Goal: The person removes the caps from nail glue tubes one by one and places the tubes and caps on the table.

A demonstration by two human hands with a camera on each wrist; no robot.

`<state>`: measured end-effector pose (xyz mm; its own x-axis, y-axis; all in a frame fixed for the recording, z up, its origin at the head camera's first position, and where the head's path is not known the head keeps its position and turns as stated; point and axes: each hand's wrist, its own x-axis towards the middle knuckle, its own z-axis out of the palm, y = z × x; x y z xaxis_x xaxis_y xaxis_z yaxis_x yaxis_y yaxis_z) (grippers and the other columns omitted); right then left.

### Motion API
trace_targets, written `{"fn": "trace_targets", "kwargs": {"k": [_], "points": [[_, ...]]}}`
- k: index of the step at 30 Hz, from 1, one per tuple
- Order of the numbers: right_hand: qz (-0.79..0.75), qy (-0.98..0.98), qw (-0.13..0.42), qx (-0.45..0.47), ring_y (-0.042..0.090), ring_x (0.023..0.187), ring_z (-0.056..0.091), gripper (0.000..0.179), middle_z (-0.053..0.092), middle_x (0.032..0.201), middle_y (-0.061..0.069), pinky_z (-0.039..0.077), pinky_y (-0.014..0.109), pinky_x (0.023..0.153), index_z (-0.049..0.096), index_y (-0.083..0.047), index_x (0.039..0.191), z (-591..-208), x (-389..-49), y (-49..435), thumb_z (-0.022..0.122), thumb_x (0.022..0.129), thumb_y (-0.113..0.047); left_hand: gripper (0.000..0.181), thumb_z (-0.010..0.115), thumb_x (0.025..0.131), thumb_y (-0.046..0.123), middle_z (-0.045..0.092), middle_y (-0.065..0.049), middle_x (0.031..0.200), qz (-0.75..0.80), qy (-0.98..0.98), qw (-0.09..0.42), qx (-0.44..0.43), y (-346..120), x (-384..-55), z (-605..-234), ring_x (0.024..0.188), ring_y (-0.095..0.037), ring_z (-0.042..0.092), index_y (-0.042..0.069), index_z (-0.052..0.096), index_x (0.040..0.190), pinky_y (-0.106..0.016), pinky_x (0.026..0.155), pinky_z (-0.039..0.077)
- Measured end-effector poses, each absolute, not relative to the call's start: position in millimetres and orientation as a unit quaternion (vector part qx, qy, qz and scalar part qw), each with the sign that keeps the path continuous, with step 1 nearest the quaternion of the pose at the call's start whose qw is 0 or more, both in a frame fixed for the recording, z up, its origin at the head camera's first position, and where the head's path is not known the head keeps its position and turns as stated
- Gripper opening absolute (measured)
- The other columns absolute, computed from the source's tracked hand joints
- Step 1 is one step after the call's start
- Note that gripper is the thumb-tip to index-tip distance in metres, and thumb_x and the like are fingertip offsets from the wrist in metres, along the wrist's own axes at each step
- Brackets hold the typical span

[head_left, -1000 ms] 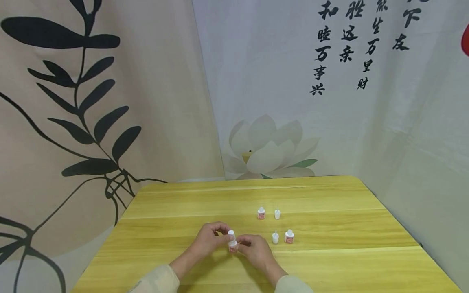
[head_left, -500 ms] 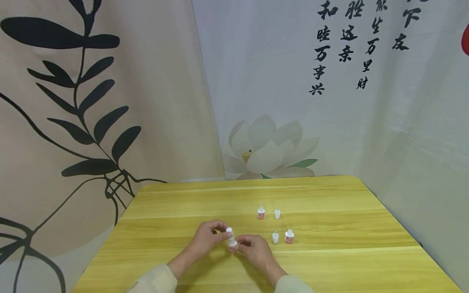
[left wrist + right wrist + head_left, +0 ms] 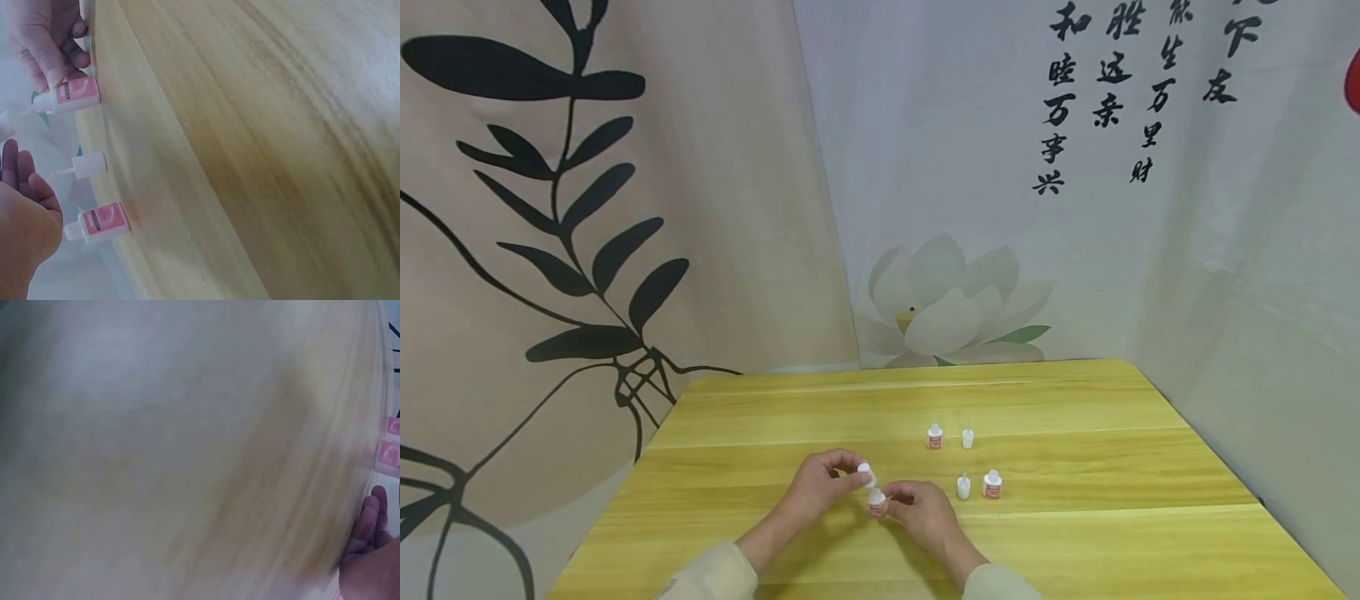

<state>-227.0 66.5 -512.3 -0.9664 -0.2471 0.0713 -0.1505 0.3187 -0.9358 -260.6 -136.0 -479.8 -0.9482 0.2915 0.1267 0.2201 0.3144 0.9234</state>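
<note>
My left hand [image 3: 820, 490] pinches a small white cap [image 3: 865, 473] between thumb and fingertips, just above and left of a little white bottle [image 3: 877, 504] with a pink label. In the left wrist view a thin pale stem runs from this cap [image 3: 5, 127] toward the bottle's mouth. My right hand [image 3: 925, 515] holds that bottle upright on the table, its thumb on the label side. The same pink-labelled bottle [image 3: 76, 95] appears below the right hand's fingers in the left wrist view.
Right of my hands, a white cap [image 3: 964, 487] with its stem up stands next to a second pink-labelled bottle [image 3: 992, 484]. Farther back are a third bottle [image 3: 935, 437] and another cap [image 3: 967, 438]. All stand on a wooden table [image 3: 737, 417] before a printed curtain [image 3: 760, 208].
My left hand has moved up and to the left with the cap, widening the gap above the bottle. The right hand and its bottle have stayed in place.
</note>
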Motion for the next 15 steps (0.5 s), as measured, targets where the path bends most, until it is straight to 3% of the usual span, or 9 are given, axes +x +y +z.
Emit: {"fn": "trace_targets", "kwargs": {"k": [7,15], "points": [[-0.566,0.814,0.040,-0.123,0.018,0.090,0.065,0.014,0.074,0.089,-0.002,0.051,0.048,0.082,0.075,-0.014,0.100,-511.6,-226.6,66.4,0.073,0.090,-0.023,0.020,0.078,0.087,0.027,0.071,-0.001,0.096,0.567,0.808,0.039,0.157,-141.0,-260.5,-481.1,0.084,-0.022,0.057,0.010,0.072,0.097,-0.028,0.070,0.047],[-0.559,0.820,0.038,-0.122,0.019,0.091,0.065,0.015,0.073,0.093,-0.002,0.051,0.049,0.083,0.075,-0.013,0.101,-509.7,-225.4,66.9,0.073,0.090,-0.022,0.019,0.076,0.089,0.022,0.071,-0.004,0.097,0.586,0.794,0.048,0.156,-145.0,-256.9,-479.6,0.082,-0.017,0.059,0.006,0.071,0.098,-0.031,0.072,0.050]]}}
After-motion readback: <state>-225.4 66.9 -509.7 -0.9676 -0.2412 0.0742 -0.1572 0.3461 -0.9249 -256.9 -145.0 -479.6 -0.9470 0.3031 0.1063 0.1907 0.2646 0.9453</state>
